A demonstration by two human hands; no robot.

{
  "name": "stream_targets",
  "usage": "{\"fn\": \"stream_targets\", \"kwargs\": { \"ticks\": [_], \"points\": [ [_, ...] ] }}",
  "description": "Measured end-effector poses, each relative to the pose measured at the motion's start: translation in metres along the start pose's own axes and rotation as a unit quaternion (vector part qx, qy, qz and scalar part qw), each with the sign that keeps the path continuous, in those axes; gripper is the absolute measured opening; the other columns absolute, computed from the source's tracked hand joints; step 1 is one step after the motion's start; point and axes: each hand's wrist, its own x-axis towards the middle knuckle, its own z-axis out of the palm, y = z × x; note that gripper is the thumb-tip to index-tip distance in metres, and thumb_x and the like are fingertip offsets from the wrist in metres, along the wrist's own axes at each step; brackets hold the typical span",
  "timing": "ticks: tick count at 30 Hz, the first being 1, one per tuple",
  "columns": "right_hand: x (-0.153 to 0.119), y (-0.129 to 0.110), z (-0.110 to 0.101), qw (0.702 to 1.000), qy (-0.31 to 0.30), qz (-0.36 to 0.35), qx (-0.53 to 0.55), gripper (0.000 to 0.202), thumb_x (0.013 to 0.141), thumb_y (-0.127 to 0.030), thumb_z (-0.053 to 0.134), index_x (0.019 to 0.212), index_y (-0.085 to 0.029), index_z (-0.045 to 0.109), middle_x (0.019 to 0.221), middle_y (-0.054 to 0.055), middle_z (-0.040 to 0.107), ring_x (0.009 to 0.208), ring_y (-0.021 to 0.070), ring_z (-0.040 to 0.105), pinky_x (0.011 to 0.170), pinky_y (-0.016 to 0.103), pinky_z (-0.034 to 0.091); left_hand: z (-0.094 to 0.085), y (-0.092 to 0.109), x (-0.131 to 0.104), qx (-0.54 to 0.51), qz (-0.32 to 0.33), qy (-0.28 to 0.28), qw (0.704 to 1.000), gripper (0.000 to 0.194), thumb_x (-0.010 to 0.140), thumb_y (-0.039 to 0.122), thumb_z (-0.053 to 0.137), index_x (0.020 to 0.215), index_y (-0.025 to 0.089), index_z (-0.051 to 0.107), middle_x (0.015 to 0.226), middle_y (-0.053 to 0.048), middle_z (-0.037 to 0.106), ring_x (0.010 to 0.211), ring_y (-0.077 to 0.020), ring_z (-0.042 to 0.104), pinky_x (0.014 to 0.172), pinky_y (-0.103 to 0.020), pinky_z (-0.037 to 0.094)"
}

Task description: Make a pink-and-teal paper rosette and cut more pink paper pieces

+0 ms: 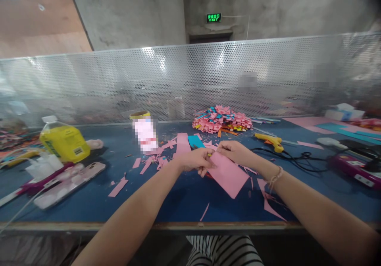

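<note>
A pink paper rectangle point(230, 176) is held at its upper left end, tilted down toward the table's front edge. My left hand point(199, 160) is closed on that end, its thumb lying on top of the sheet. My right hand point(229, 151) pinches the upper edge close beside it. Small bits of yellow and red show around the fingers of my left hand; I cannot make out what they belong to. Just beyond the hands lie a blue paper piece point(195, 141) and a pink strip point(182, 143) among pink scraps point(147, 165).
A pile of pink and blue paper pieces point(220, 119) lies behind my hands. To the right are a yellow glue gun point(269, 141) and a purple power strip point(355, 170). At left stand a bottle of yellow liquid point(67, 141) and a phone point(71, 184). A perforated metal screen point(184, 75) closes the back.
</note>
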Motion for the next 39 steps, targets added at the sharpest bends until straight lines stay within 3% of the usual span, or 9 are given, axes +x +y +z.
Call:
{"fn": "stream_targets", "kwargs": {
  "ticks": [5,11,15,17,19,24,29,33,39],
  "points": [
    [0.004,0.008,0.004,0.999,-0.001,-0.023,-0.044,0.036,0.079,-0.043,0.043,0.056,-0.016,0.041,0.053,-0.003,0.036,0.051,0.0091,0.031,0.047,0.023,0.021,-0.002,-0.005,0.003,0.019,-0.007,0.119,0.993,0.049,0.072,0.016,0.056,0.116,0.008,0.034,0.039,0.008,0.048,0.03,-0.0079,0.044,0.035,-0.017,0.033],
    [0.006,0.016,0.007,0.996,-0.039,-0.004,0.081,0.038,0.078,-0.047,0.043,0.056,-0.015,0.043,0.054,-0.003,0.035,0.051,0.0088,0.031,0.047,0.022,0.023,-0.002,-0.005,0.002,0.125,0.03,0.111,0.985,0.036,0.075,0.032,0.052,0.105,0.014,0.042,0.05,0.006,0.048,0.034,-0.0074,0.044,0.039,-0.02,0.033],
    [0.005,0.013,0.009,0.994,-0.067,-0.014,0.084,0.037,0.076,-0.044,0.044,0.053,-0.015,0.043,0.052,-0.003,0.03,0.052,0.0082,0.028,0.049,0.021,0.022,0.004,-0.006,0.004,0.337,0.089,0.237,0.907,0.029,0.078,0.042,0.045,0.068,0.016,0.049,0.053,0.002,0.045,0.046,-0.0095,0.043,0.045,-0.022,0.027],
    [0.004,0.01,0.011,0.994,-0.069,-0.019,0.088,0.034,0.076,-0.043,0.045,0.058,-0.015,0.05,0.054,-0.003,0.034,0.054,0.0087,0.031,0.051,0.021,0.025,0.006,-0.006,0.008,0.411,0.106,0.272,0.864,0.033,0.082,0.039,0.039,0.059,0.016,0.048,0.054,-0.001,0.047,0.052,-0.0115,0.044,0.049,-0.024,0.025],
    [0.004,0.006,0.011,0.994,-0.061,-0.024,0.09,0.034,0.077,-0.044,0.046,0.064,-0.015,0.054,0.057,-0.003,0.038,0.055,0.009,0.033,0.053,0.021,0.027,0.006,-0.007,0.011,0.431,0.108,0.287,0.848,0.034,0.084,0.033,0.034,0.058,0.017,0.049,0.056,-0.002,0.049,0.055,-0.0126,0.044,0.052,-0.025,0.025],
    [0.005,0.006,0.005,0.996,-0.012,0.01,0.088,0.041,0.074,-0.051,0.049,0.055,-0.015,0.045,0.052,-0.004,0.035,0.05,0.0074,0.031,0.046,0.021,0.023,-0.001,-0.004,0.012,0.342,0.113,0.332,0.872,0.029,0.083,0.028,0.035,0.061,0.017,0.05,0.06,-0.002,0.052,0.06,-0.0133,0.045,0.054,-0.024,0.028],
    [0.006,0.016,0.0,0.96,0.021,0.105,0.258,0.043,0.068,-0.057,0.055,0.062,-0.015,0.047,0.05,-0.004,0.04,0.042,0.007,0.037,0.04,0.019,0.031,-0.014,-0.004,0.005,0.3,0.119,0.398,0.858,0.033,0.085,0.032,0.031,0.059,0.016,0.044,0.058,-0.001,0.047,0.059,-0.0126,0.042,0.053,-0.024,0.027],
    [0.008,0.017,0.004,0.937,0.041,0.125,0.323,0.046,0.058,-0.059,0.062,0.061,-0.016,0.044,0.049,-0.004,0.043,0.04,0.0077,0.042,0.04,0.02,0.037,-0.02,-0.008,0.006,0.276,0.121,0.4,0.865,0.035,0.084,0.036,0.033,0.056,0.016,0.039,0.055,0.001,0.041,0.056,-0.011,0.037,0.05,-0.023,0.024],
    [0.008,0.011,0.001,0.952,0.103,0.098,0.272,0.044,0.056,-0.056,0.064,0.062,-0.015,0.049,0.05,-0.004,0.042,0.041,0.0067,0.038,0.038,0.02,0.032,-0.025,-0.019,0.013,0.139,0.126,0.364,0.913,0.033,0.08,0.041,0.04,0.064,0.014,0.048,0.056,0.002,0.041,0.054,-0.0088,0.038,0.05,-0.02,0.031]
  ]
}}
